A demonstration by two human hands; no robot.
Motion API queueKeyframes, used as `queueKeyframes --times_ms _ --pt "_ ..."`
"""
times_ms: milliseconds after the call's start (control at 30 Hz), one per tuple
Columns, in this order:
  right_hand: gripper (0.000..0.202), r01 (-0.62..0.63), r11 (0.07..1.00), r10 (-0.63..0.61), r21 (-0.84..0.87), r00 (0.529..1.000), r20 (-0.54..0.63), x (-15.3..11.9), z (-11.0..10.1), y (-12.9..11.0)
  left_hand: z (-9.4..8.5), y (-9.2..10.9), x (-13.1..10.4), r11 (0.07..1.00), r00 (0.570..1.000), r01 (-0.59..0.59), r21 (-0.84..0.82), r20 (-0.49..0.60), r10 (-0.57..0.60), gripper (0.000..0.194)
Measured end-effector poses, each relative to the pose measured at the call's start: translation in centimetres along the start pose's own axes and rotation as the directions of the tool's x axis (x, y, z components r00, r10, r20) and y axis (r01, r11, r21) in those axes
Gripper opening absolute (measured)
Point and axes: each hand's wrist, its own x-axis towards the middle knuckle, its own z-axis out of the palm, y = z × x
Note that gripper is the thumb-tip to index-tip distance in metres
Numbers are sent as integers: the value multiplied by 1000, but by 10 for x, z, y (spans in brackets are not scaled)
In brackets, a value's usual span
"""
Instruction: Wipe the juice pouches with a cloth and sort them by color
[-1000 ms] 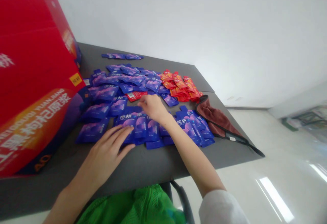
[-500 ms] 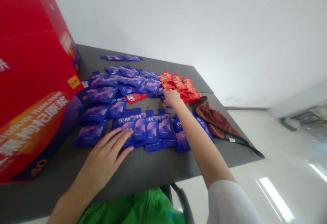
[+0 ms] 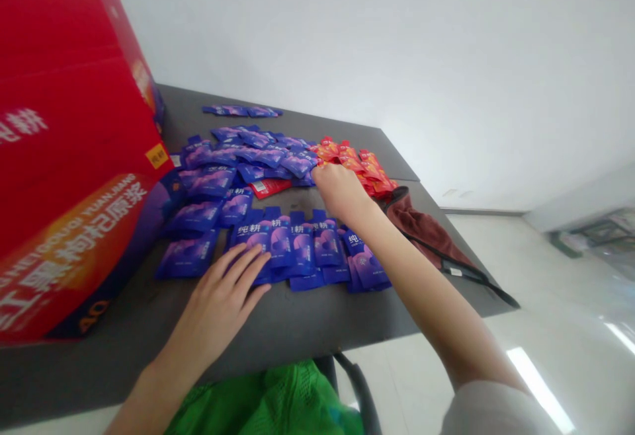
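Observation:
My left hand (image 3: 223, 299) lies flat with its fingers apart, their tips on the left end of a front row of blue-purple pouches (image 3: 299, 251). These pouches lie overlapping near the table's front edge. Over the middle of the table, my right hand (image 3: 341, 192) is closed with the knuckles up. Its fingertips are hidden, so what they hold does not show. It is beside the right end of a heap of blue-purple pouches (image 3: 268, 156) and just in front of a heap of red-orange pouches (image 3: 370, 169). One red pouch (image 3: 270, 188) lies under the blue heap's front edge.
A large red printed carton (image 3: 59, 124) stands open at the left of the grey table (image 3: 297, 319). Near the right edge lies a brown cloth (image 3: 426, 230) with a black strap. Several blue pouches (image 3: 243, 111) lie at the back, before a white wall.
My right hand has drawn slightly back toward me, its forearm swinging right. My left hand stays on the front row. The whole view has shifted slightly.

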Motion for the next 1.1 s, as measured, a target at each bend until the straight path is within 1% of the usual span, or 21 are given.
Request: queueKeyframes --times_ms 67,100,133,167,233,300,367,433,467,533,600,667,733,767,833,900,933,1000,1033,1067,1100 --pt "29 67 995 -71 -71 995 -64 -17 -22 -15 0 0 0 1000 1000 -5 15 -6 5 45" --pt "30 99 989 -110 -111 990 -91 -26 -30 -24 0 0 0 1000 1000 -9 19 -8 9 45" --pt "32 128 982 -144 -138 983 -111 -34 -33 -32 0 0 0 1000 1000 -10 19 -10 10 45" --pt "34 152 977 -171 -151 978 -119 -43 -31 -41 1 0 -1 1000 1000 -9 18 -10 10 45" --pt "36 204 967 -220 -153 971 -96 -57 -14 -58 2 -1 -2 1000 1000 -3 11 -15 3 45" --pt "36 263 955 -269 -140 963 -27 -67 16 -71 3 -1 -3 1000 1000 -1 1 -28 1 46" --pt "34 301 942 -302 -147 953 15 -73 44 -78 4 -1 -3 1000 999 -3 -5 -36 3 47" --pt "31 318 937 -320 -145 947 7 -76 60 -79 4 -1 -2 1000 999 -6 -9 -34 5 48" --pt "29 327 936 -331 -129 944 -8 -77 62 -76 4 -2 -2 1000 1000 2 -15 -29 -3 49" --pt "22 363 930 -365 -63 930 -39 -79 55 -65 4 -3 -2 999 1000 17 -40 -16 -18 52" --pt "25 373 927 -369 35 925 -91 -79 45 -51 3 -5 -3 997 1000 12 -72 -5 -12 52" --pt "35 322 937 -297 133 938 -177 -76 40 -37 2 -6 -3 996 1000 -18 -90 -14 16 48" --pt "39 244 950 -198 195 953 -228 -70 45 -27 -1 -5 0 995 998 -47 -82 -52 43 46" --pt "38 231 952 -187 200 959 -215 -66 50 -24 -2 -3 3 996 996 -60 -70 -77 54 46" --pt "33 248 951 -221 187 963 -152 -57 60 -18 -3 1 12 996 991 -82 -33 -108 78 49" --pt "29 245 947 -217 206 965 -148 -48 64 -8 -2 8 24 996 991 -94 4 -96 94 52" --pt "29 206 951 -167 231 970 -178 -44 63 -1 0 11 30 995 992 -95 18 -76 97 53" --pt "27 73 960 -12 269 975 -223 -37 56 17 5 17 41 995 996 -88 41 -13 89 53" --pt "25 8 963 51 268 976 -212 -33 53 28 9 18 44 995 996 -83 49 25 82 52" --pt "26 -40 969 86 245 980 -181 -29 49 39 11 19 45 995 995 -82 54 65 78 50" --pt "27 -64 976 94 207 986 -139 -24 47 49 13 19 46 995 992 -85 57 97 79 48"
